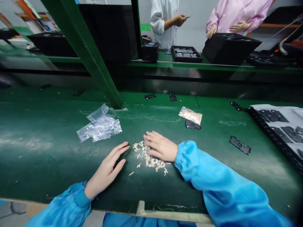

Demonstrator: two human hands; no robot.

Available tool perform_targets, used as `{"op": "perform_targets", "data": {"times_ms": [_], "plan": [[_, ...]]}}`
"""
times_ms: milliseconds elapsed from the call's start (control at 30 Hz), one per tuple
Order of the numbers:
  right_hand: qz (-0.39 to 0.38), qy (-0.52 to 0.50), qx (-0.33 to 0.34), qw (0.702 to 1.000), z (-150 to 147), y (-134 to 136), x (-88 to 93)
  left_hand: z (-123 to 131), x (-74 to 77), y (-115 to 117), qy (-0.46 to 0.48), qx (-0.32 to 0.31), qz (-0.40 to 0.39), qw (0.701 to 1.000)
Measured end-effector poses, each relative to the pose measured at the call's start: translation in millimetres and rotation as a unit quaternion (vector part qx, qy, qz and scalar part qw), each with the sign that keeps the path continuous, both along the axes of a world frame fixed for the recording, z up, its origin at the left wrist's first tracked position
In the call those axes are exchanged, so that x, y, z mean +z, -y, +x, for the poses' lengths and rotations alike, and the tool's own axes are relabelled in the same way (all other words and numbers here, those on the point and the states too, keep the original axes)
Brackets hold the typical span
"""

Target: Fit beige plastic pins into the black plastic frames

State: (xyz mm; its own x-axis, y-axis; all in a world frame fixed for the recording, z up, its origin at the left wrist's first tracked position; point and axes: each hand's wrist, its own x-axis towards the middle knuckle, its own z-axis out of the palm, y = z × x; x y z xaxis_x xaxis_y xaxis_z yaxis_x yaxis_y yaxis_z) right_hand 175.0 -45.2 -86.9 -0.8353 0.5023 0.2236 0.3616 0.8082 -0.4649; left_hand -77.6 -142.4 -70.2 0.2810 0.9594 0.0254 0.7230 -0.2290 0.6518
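A loose pile of small, flat, beige pieces (152, 161) lies on the green tabletop (59, 170). My right hand (161, 146) rests flat over the upper part of this pile, fingers stretched to the left, and hides some of the pieces. To the left of the pile is my left hand (107, 167), its fingers apart and nothing in it. Crumpled clear plastic bags (100, 126) lie beyond my left hand. Past my right hand, a clear bag filled with beige pieces (190, 115) leans over a black plastic part (193, 125).
Another black part (240, 145) lies to the right, near a tray (272, 142) of similar parts. A green post (94, 63) rises from the table at the back left. Behind, two people stand by a shelf with black boxes (230, 47).
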Motion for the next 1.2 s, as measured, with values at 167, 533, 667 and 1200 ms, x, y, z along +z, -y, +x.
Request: {"op": "perform_targets", "data": {"times_ms": [167, 533, 667, 1200], "plan": [[-0.110, -0.151, -0.025, 0.982, 35, 33, 8.3, 30, -6.9, -20, 0.041, 0.016, 0.007, 0.999], [-0.186, -0.248, -0.230, 0.923, 37, 43, 0.5, 85, 2.5, -8, 0.240, -0.091, -0.045, 0.965], [-0.248, -0.251, -0.125, 0.927, 1, 54, 6.4, 36, -1.2, 17, 0.238, 0.122, -0.069, 0.961], [-0.271, -0.365, -0.248, 0.855, 50, 83, -12.0, 143, -15.4, -6, 0.404, 0.042, -0.084, 0.910]]}}
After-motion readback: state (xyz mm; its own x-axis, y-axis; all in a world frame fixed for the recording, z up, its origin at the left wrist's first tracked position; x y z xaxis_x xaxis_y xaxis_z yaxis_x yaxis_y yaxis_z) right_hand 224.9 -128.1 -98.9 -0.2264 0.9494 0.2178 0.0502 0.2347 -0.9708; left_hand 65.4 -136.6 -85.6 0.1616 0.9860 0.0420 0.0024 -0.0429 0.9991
